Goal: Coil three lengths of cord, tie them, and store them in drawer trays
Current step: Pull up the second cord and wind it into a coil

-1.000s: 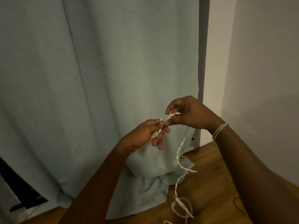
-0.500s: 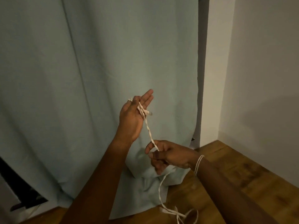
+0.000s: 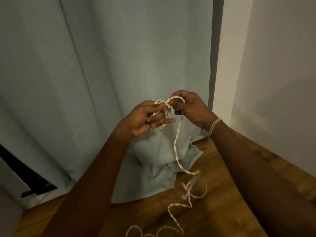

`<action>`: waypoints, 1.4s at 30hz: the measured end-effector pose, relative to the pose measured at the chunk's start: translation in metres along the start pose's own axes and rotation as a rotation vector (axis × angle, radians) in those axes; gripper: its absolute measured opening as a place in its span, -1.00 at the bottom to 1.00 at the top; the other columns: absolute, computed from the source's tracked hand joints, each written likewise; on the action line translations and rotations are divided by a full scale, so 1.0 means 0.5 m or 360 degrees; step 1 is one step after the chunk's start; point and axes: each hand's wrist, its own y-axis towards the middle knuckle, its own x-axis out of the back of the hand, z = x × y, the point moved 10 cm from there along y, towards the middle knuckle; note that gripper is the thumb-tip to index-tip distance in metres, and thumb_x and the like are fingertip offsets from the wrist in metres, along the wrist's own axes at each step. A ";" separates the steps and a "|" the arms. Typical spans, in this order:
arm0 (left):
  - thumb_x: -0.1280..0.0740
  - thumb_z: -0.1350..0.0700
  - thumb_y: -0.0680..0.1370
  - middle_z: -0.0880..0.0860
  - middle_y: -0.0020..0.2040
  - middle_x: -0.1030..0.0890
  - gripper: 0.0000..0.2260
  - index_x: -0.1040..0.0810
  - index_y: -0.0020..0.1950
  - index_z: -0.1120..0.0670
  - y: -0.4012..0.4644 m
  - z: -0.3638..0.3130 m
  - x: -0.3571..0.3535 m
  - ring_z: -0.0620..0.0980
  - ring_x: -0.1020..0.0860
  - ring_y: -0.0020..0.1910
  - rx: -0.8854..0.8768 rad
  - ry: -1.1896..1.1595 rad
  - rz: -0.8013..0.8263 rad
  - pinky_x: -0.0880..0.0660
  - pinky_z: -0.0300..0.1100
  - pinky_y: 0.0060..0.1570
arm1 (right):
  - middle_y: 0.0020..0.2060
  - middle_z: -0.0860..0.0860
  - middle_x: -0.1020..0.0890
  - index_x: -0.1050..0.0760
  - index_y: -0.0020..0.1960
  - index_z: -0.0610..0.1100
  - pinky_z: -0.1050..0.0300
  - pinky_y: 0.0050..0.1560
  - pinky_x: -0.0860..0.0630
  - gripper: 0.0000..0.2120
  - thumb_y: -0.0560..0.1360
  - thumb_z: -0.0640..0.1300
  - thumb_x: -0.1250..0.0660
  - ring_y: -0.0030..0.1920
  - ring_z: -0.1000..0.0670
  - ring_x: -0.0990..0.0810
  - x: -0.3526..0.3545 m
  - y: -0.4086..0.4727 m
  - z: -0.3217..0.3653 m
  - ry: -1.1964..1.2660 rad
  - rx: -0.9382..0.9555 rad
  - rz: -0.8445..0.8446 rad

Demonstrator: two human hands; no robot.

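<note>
2 bare forearms, no sleeves, pale thin cord wristband (image 3: 214,126) looped around right wrist

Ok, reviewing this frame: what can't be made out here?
- Head view: how many loops of cord sit on the left hand; its curled fingers hide them.
- The cord's far end: it runs off the bottom edge.
- The right hand grip: the cord passes behind its fingers.
- The drawer trays and the other cords: none in view.
- The dark opening lower left: cut by the edge, too dim.
</note>
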 end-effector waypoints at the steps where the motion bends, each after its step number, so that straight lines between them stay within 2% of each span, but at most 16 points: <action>1: -0.14 0.20 0.61 -0.03 -0.63 -0.29 -0.74 -0.53 -0.21 0.23 0.000 -0.012 -0.001 -0.10 -0.31 -0.62 -0.0058 -0.0125 -0.0052 -0.59 0.00 0.09 | -0.20 -0.17 -0.61 -0.55 -0.02 -0.25 0.01 -0.14 -0.55 -0.95 0.53 -0.33 -0.36 -0.18 -0.08 -0.58 -0.016 -0.008 -0.027 0.0084 -0.0052 0.0001; 3: -0.10 0.16 0.64 -0.04 -0.63 -0.29 -0.68 -0.52 -0.22 0.18 0.006 -0.026 0.007 -0.11 -0.34 -0.59 -0.0141 -0.0303 -0.0193 -0.62 -0.09 -0.05 | -0.23 -0.09 -0.65 -0.54 -0.04 -0.18 0.08 -0.17 -0.58 -0.86 0.54 -0.39 -0.31 -0.22 -0.01 -0.64 -0.060 -0.046 -0.094 0.0195 -0.0238 0.0100; 7: -0.08 0.11 0.67 0.06 -0.43 -0.60 -0.68 -0.47 -0.22 0.15 0.011 -0.056 0.064 0.01 -0.64 -0.33 -0.0339 -0.0687 -0.0450 -0.59 -0.03 0.07 | -0.18 -0.24 -0.65 -0.55 0.02 -0.29 -0.02 -0.02 -0.61 -0.91 0.55 -0.37 -0.29 -0.16 -0.12 -0.66 -0.173 -0.171 -0.235 0.0018 -0.0588 0.0705; 11: -0.04 0.08 0.69 0.23 0.16 -0.64 -0.68 -0.37 -0.24 0.06 0.004 -0.029 0.129 0.14 -0.65 0.09 -0.0429 -0.0621 -0.0756 -0.52 -0.04 0.08 | -0.46 -0.07 -0.55 -0.59 -0.15 -0.19 0.15 -0.33 -0.57 -0.86 0.56 -0.17 -0.35 -0.47 0.04 -0.54 -0.191 -0.206 -0.269 -0.0176 -0.0612 0.0571; 14: -0.06 0.09 0.69 0.25 0.31 -0.54 -0.68 -0.33 -0.27 0.01 -0.010 0.016 0.171 0.17 -0.55 0.27 -0.0421 -0.0423 -0.0994 -0.43 -0.03 0.16 | -0.47 -0.01 -0.51 -0.54 -0.31 -0.04 0.09 -0.29 -0.48 -0.70 0.53 0.09 -0.36 -0.45 0.04 -0.47 -0.204 -0.184 -0.242 -0.0528 -0.0384 0.0616; 17: -0.10 0.11 0.68 0.26 0.29 -0.56 -0.75 -0.33 -0.19 0.03 -0.018 0.028 0.177 0.15 -0.55 0.29 -0.0466 -0.0225 -0.1050 -0.36 0.02 0.37 | -0.37 0.10 -0.52 -0.46 -0.32 0.06 0.06 -0.12 -0.48 -0.70 0.55 0.12 -0.27 -0.30 0.08 -0.49 -0.180 -0.160 -0.274 -0.1013 -0.0319 0.0633; 20: -0.08 0.10 0.69 0.25 0.26 -0.58 -0.79 -0.33 -0.13 0.07 -0.012 0.013 0.145 0.14 -0.55 0.29 -0.0518 -0.0077 -0.0946 -0.36 0.04 0.39 | -0.11 -0.05 -0.62 -0.54 -0.10 -0.09 0.13 -0.02 -0.42 -0.91 0.54 -0.12 -0.27 -0.11 0.02 -0.52 -0.138 -0.155 -0.344 -0.1276 -0.0440 0.0776; 24: -0.05 0.10 0.69 0.30 0.30 -0.53 -0.73 -0.36 -0.18 0.06 -0.001 0.000 0.087 0.21 -0.53 0.31 -0.0547 -0.0178 -0.0669 -0.49 -0.07 0.14 | 0.10 -0.09 -0.62 -0.60 0.10 -0.16 0.22 0.14 -0.39 -0.74 0.46 -0.34 -0.28 0.10 -0.03 -0.54 -0.081 -0.163 -0.411 -0.1360 -0.0546 0.0813; 26: -0.02 0.07 0.70 0.26 0.31 -0.54 -0.71 -0.43 -0.12 0.08 0.000 0.006 0.071 0.17 -0.53 0.31 -0.0479 -0.0224 -0.0580 -0.51 -0.14 0.04 | 0.07 -0.11 -0.64 -0.63 0.09 -0.18 0.25 0.08 -0.38 -0.74 0.45 -0.34 -0.32 0.11 -0.08 -0.58 -0.055 -0.163 -0.422 -0.1421 -0.0509 0.0662; 28: 0.00 0.03 0.69 0.22 0.33 -0.53 -0.67 -0.51 -0.01 0.12 0.001 0.015 0.058 0.12 -0.54 0.31 -0.0388 -0.0257 -0.0479 -0.45 -0.11 0.17 | 0.04 -0.13 -0.67 -0.65 0.09 -0.21 0.30 0.02 -0.37 -0.80 0.49 -0.31 -0.36 0.08 -0.10 -0.60 -0.033 -0.169 -0.433 -0.1471 -0.0504 0.0502; 31: 0.00 0.04 0.69 0.23 0.30 -0.54 -0.54 -0.63 -0.20 0.00 -0.002 0.030 0.053 0.15 -0.52 0.31 -0.0310 -0.0290 -0.0427 -0.34 -0.04 0.30 | 0.01 -0.13 -0.67 -0.65 0.11 -0.19 0.30 0.02 -0.39 -0.80 0.53 -0.31 -0.32 0.06 -0.10 -0.61 -0.008 -0.185 -0.452 -0.1558 -0.0489 0.0256; 33: -0.02 0.04 0.68 0.23 0.26 -0.58 -0.63 -0.54 -0.17 0.03 0.000 0.047 0.051 0.18 -0.53 0.31 -0.0268 -0.0330 -0.0357 -0.34 -0.03 0.32 | -0.03 -0.09 -0.65 -0.61 0.10 -0.15 0.22 -0.03 -0.47 -0.80 0.56 -0.26 -0.25 0.01 -0.08 -0.62 -0.006 -0.199 -0.460 -0.1639 -0.0483 0.0192; 36: -0.03 0.04 0.67 0.22 0.21 -0.62 -0.80 -0.34 0.05 0.14 0.003 0.069 0.047 0.17 -0.57 0.26 -0.0192 -0.0350 -0.0259 -0.44 -0.04 0.29 | -0.08 -0.10 -0.61 -0.54 0.06 -0.17 0.16 -0.18 -0.33 -0.85 0.55 -0.25 -0.23 -0.04 -0.10 -0.61 -0.038 -0.217 -0.454 -0.1905 -0.0365 0.0315; 38: -0.02 0.05 0.68 0.20 0.16 -0.65 -0.78 -0.33 0.08 0.18 0.000 0.071 0.040 0.15 -0.61 0.20 -0.0173 -0.0326 -0.0221 -0.48 -0.05 0.22 | -0.21 -0.15 -0.59 -0.55 -0.09 -0.19 0.11 -0.29 -0.36 -0.87 0.40 -0.35 -0.36 -0.20 -0.18 -0.62 -0.059 -0.227 -0.452 -0.2099 -0.0255 0.0406; 40: -0.01 0.07 0.68 0.19 0.12 -0.67 -0.74 -0.38 -0.08 0.16 -0.006 0.069 0.035 0.13 -0.63 0.15 -0.0169 -0.0292 -0.0215 -0.47 -0.05 0.12 | -0.41 -0.09 -0.53 -0.53 -0.30 -0.14 0.17 -0.50 -0.35 -0.74 0.13 -0.35 -0.55 -0.45 -0.12 -0.57 -0.067 -0.236 -0.463 -0.2246 -0.0196 0.0441; 42: 0.00 0.07 0.68 0.19 0.09 -0.68 -0.72 -0.37 -0.15 0.11 -0.011 0.067 0.033 0.14 -0.64 0.13 -0.0180 -0.0260 -0.0218 -0.46 -0.05 0.08 | -0.45 -0.02 -0.53 -0.54 -0.36 -0.08 0.21 -0.57 -0.35 -0.65 -0.02 -0.28 -0.64 -0.50 -0.04 -0.53 -0.064 -0.239 -0.465 -0.2344 -0.0176 0.0400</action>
